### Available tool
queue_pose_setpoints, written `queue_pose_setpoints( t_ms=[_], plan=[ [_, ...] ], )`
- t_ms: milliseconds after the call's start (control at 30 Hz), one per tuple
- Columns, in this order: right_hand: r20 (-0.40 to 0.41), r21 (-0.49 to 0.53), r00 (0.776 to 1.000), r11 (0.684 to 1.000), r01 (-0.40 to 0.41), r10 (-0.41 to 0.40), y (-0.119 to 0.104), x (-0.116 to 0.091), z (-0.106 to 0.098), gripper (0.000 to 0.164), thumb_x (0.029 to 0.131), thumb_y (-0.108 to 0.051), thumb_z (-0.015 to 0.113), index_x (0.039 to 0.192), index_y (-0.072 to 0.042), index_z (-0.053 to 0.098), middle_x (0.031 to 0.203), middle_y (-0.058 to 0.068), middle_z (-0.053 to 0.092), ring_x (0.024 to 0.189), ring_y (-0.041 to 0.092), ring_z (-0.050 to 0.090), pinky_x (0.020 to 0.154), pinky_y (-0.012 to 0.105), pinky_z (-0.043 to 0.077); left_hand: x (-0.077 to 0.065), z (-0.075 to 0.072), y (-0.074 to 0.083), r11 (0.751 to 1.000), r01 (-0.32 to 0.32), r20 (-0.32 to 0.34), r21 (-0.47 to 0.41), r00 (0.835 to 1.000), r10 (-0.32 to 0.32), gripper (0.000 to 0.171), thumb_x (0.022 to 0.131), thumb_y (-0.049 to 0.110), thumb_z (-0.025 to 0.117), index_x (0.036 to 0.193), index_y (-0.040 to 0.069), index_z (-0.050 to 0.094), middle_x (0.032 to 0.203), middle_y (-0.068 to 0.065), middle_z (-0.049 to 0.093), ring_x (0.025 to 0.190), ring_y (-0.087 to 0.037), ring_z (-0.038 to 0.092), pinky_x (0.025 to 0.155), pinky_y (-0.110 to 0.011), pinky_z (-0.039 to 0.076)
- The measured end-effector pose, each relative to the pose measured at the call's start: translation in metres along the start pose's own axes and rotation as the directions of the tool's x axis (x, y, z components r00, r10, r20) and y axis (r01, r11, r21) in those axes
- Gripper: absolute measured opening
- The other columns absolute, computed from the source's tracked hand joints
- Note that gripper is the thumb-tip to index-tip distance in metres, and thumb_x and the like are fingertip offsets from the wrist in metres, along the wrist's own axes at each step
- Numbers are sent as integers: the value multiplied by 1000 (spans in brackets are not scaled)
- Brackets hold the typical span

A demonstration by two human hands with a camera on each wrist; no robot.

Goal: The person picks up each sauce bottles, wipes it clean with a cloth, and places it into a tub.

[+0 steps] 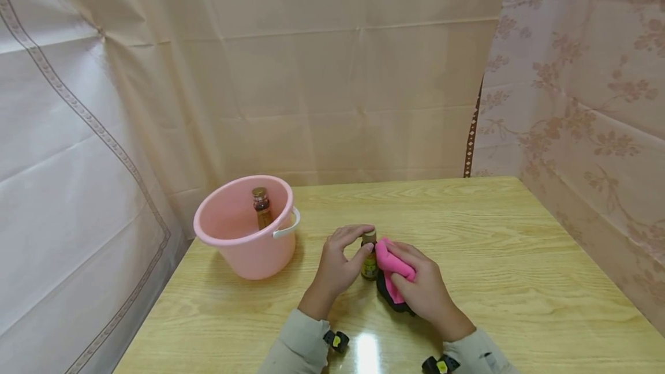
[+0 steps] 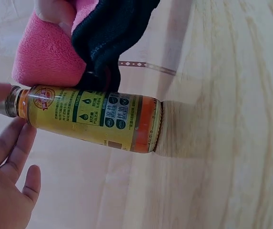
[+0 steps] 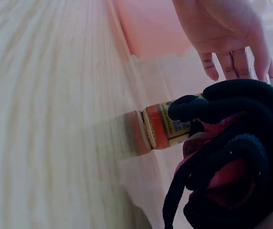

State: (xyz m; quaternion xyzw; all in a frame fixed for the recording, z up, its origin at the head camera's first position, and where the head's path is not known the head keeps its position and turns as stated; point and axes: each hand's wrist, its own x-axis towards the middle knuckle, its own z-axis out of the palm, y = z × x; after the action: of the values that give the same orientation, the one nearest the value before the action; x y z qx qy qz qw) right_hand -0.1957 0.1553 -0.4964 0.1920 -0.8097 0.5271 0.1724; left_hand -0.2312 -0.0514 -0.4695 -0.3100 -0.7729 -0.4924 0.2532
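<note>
A small glass bottle [image 1: 369, 270] with a yellow-green label [image 2: 65, 112] stands upright on the wooden table. My left hand [image 1: 336, 264] holds it at the top, with a finger at the cap [image 1: 369, 235] and the thumb at the neck. On the bottle's right side, my right hand [image 1: 423, 286] grips a bunched cloth [image 1: 395, 261], pink on one face and black on the other. The cloth is up against the label in the left wrist view. In the right wrist view, black folds [image 3: 243, 98] hide the bottle's upper part.
To the left stands a pink bucket [image 1: 244, 242] with a white handle [image 1: 288, 227]. Another bottle [image 1: 262, 209] with a gold cap leans inside it. Table surface [image 1: 519, 258] extends to the right, and hanging cloths [image 1: 332, 85] enclose the back and sides.
</note>
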Motion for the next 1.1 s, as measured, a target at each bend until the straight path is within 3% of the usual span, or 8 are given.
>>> queue_pose_setpoints(
  t_ms=[233,433,667,900,1100],
  plan=[
    [33,6,999,999,-39,39,0,0,-1,55,84,7,73,135,-12,70,137,4,67,109,20,66,79,25,58,-1,2,-3,998,-16,-9,-61,1000,15,26,100,13,70,125,6,73,127,-7,65,118,-23,64,103,-43,52],
    [48,-5,995,996,-84,84,0,0,-1,52,84,4,73,134,-12,71,134,4,68,103,20,67,75,25,58,-1,3,-3,999,-13,-4,-52,1000,13,27,99,14,71,126,10,73,126,-6,66,117,-22,64,102,-43,52],
    [68,-60,988,989,-133,137,1,1,-1,48,85,-1,74,132,-13,72,135,3,69,107,17,66,81,24,57,-1,3,-1,999,-16,-7,-40,1000,16,29,98,14,73,127,13,73,124,-5,67,116,-22,65,101,-42,52],
    [96,-45,975,979,-197,201,0,1,-2,48,85,0,72,132,-10,71,135,7,68,87,16,66,69,25,57,0,4,-1,999,-18,-14,-36,1000,17,28,98,12,71,126,12,73,120,-5,68,113,-21,66,101,-41,53],
    [94,-63,976,980,-189,195,0,1,-2,49,85,1,72,132,-12,71,135,5,68,88,16,66,69,25,57,0,3,0,999,-2,-7,-42,1000,1,28,100,13,69,128,14,73,116,-3,69,111,-20,67,101,-41,53]
  ],
)
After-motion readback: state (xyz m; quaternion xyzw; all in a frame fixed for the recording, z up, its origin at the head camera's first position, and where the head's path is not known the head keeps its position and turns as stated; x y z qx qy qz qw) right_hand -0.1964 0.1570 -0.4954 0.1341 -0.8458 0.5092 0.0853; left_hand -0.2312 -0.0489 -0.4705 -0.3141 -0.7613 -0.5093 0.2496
